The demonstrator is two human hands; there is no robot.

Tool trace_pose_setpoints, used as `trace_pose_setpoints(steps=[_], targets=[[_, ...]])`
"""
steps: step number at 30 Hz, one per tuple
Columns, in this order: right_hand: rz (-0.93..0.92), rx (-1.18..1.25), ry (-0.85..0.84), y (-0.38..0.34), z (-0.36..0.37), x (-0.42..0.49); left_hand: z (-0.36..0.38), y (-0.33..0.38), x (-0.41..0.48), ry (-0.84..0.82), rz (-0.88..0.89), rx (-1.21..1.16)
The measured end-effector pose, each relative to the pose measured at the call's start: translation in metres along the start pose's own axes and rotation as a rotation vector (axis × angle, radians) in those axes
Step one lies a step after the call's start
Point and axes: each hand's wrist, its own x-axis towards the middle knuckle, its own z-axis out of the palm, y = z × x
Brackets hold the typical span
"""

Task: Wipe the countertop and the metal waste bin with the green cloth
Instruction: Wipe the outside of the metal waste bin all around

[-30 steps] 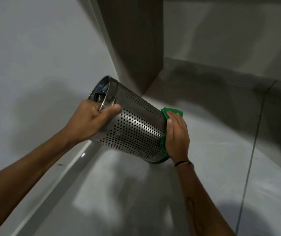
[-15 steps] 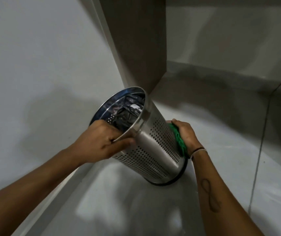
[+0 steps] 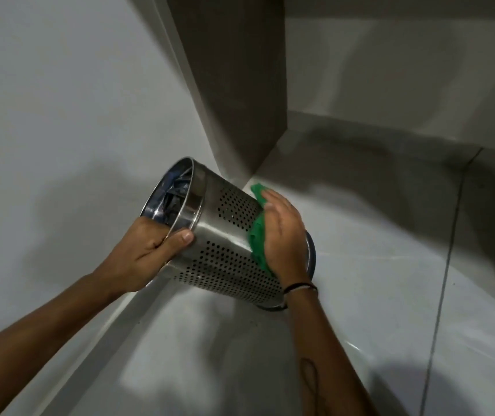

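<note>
Head view, looking down at my hands.

Item: metal waste bin, perforated steel, tilted far over with its open mouth up and to the left and its dark base ring low at the right, near the pale floor. Whether the base touches the floor I cannot tell. Something dark and crumpled lies inside the mouth; I cannot make out what.

Item: my left hand, closed on the bin's rim, thumb laid along the outside of the smooth band, the fingers hidden from the camera.

Item: green cloth, pressed against the bin's side toward the base end, one corner sticking out above my fingertips, a crumpled edge showing along the left of my palm.

Item: my right hand, laid flat, fingers together and extended, holding the cloth against the bin wall. A dark band sits on that wrist.

Surroundings: a light grey wall at left; a brown panel standing upright behind the bin; a dark joint line running across the floor at right.
</note>
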Motion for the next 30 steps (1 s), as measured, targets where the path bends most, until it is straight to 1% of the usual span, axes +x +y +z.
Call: trace_pose_setpoints(steps=[3, 6, 7, 9, 10, 11, 12, 14, 15, 16, 18, 20, 21, 23, 24, 27, 30], targets=[[0.139, -0.013, 0.038, 0.038, -0.023, -0.004, 0.002, 0.001, -0.001, -0.049, 0.035, -0.014], [0.172, -0.010, 0.048, 0.044, -0.026, -0.008, 0.000, 0.001, 0.006, -0.138, 0.040, -0.013], [0.165, -0.017, 0.047, 0.042, -0.025, -0.011, -0.003, 0.004, 0.008, -0.174, -0.005, -0.066], [0.140, -0.046, 0.049, 0.040, -0.021, -0.017, -0.013, 0.018, 0.014, -0.224, -0.157, -0.245], [0.124, -0.068, 0.054, 0.040, -0.019, -0.020, -0.016, 0.024, 0.019, -0.218, -0.236, -0.284], [0.111, -0.089, 0.058, 0.039, -0.016, -0.023, -0.017, 0.032, 0.024, -0.198, -0.308, -0.255], [0.099, -0.098, 0.058, 0.039, -0.012, -0.026, -0.016, 0.038, 0.029, -0.151, -0.390, -0.180], [0.092, -0.101, 0.063, 0.037, -0.006, -0.032, -0.007, 0.051, 0.037, -0.039, -0.558, -0.121], [0.087, -0.103, 0.060, 0.037, -0.004, -0.036, 0.000, 0.056, 0.039, -0.001, -0.603, -0.087], [0.078, -0.106, 0.057, 0.037, -0.004, -0.039, 0.006, 0.060, 0.042, 0.011, -0.606, -0.023], [0.066, -0.093, 0.066, 0.038, -0.005, -0.047, 0.014, 0.059, 0.045, 0.031, -0.492, 0.080], [0.101, -0.032, 0.113, 0.043, -0.010, -0.052, 0.011, 0.055, 0.044, 0.030, -0.361, 0.068], [0.148, -0.009, 0.132, 0.044, -0.014, -0.052, 0.010, 0.052, 0.042, 0.014, -0.295, 0.044], [0.220, -0.026, 0.140, 0.046, -0.023, -0.049, 0.009, 0.046, 0.036, -0.017, -0.174, -0.001], [0.222, -0.047, 0.139, 0.048, -0.028, -0.047, 0.010, 0.043, 0.032, -0.010, -0.148, -0.033], [0.169, -0.091, 0.146, 0.047, -0.040, -0.033, 0.014, 0.034, 0.028, 0.063, -0.188, -0.151], [0.135, -0.116, 0.183, 0.037, -0.035, -0.017, 0.010, 0.015, 0.030, 0.125, -0.259, -0.179]])
